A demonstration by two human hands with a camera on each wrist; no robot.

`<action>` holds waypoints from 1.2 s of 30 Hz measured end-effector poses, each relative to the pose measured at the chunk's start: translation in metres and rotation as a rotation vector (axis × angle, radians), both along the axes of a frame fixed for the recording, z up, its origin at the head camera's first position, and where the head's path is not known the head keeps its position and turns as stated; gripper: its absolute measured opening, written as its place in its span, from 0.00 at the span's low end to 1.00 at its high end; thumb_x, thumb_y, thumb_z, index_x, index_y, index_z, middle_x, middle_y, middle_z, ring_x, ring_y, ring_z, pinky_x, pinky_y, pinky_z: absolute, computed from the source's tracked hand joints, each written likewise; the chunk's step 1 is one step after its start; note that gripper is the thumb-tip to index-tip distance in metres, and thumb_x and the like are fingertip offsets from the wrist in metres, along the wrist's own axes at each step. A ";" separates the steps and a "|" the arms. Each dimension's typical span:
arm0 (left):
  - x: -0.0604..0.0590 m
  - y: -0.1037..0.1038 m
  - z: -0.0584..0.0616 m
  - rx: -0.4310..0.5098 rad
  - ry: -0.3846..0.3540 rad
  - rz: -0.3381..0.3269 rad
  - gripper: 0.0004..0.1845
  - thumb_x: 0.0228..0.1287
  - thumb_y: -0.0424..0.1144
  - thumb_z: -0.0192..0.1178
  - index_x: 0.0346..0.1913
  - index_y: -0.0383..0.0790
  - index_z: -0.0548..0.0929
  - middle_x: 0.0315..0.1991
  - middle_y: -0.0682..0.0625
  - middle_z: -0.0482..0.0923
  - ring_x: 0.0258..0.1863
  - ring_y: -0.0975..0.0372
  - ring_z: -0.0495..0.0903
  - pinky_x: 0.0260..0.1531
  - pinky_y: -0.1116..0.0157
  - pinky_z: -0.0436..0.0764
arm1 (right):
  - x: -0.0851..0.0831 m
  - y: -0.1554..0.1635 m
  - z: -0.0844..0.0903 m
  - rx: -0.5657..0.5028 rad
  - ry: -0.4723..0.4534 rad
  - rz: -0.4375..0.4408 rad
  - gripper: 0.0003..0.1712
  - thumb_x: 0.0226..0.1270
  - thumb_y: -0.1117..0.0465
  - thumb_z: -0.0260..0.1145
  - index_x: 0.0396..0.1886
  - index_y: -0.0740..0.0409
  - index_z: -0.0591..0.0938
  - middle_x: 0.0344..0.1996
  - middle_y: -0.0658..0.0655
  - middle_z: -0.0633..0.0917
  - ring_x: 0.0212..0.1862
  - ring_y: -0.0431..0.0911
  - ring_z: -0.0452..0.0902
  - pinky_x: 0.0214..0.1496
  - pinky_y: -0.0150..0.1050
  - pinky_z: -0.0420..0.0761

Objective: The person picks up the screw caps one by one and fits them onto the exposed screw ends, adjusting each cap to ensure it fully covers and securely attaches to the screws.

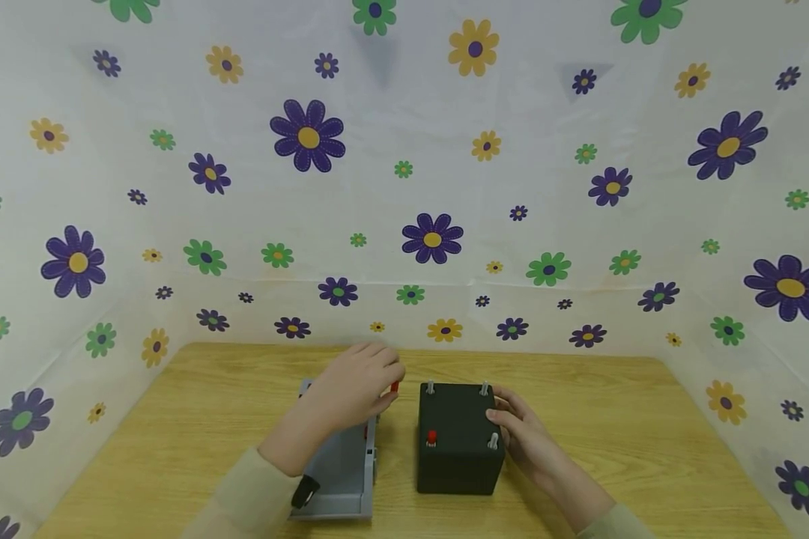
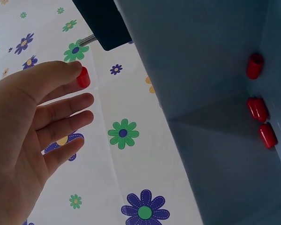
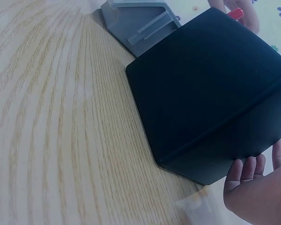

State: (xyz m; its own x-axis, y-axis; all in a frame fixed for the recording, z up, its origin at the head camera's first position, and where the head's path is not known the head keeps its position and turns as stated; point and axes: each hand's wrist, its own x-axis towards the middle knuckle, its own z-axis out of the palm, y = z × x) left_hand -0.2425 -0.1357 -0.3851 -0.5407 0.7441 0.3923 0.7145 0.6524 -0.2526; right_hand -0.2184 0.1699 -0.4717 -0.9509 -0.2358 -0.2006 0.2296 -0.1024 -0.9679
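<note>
While hands [image 1: 357,393] work, one black box [image 1: 458,457], four posts [image 1: 431,388]

We see two bare forearms in beige sleeves reaching forward from bottom edge. Our left hand [image 1: 356,391] raised, palm down, fingers [image 2: 61,119] nearly straight, thumb and forefinger pinching small red cap [image 2: 83,77]. Our right hand [image 1: 522,434] lower, to right, fingers relaxed, resting flat against side of black box [image 1: 458,438].

Black box [image 1: 458,449], red cap [image 1: 394,387], grey tray [image 1: 340,471], wood-grain table [image 1: 647,419], floral backdrop [image 1: 404,187]
</note>
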 end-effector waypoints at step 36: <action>-0.019 0.021 -0.004 0.038 0.000 -0.056 0.10 0.64 0.45 0.76 0.41 0.47 0.86 0.42 0.54 0.84 0.47 0.59 0.83 0.57 0.60 0.84 | -0.001 0.001 0.000 0.004 -0.002 0.020 0.34 0.78 0.59 0.60 0.79 0.57 0.61 0.62 0.53 0.72 0.53 0.40 0.76 0.56 0.32 0.78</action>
State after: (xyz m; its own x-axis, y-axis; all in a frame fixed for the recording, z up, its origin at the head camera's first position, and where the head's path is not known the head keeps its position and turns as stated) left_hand -0.2613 -0.1145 -0.3888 -0.4987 0.7578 0.4208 0.7501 0.6205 -0.2285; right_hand -0.2196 0.1708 -0.4721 -0.9457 -0.2536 -0.2033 0.2333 -0.0942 -0.9678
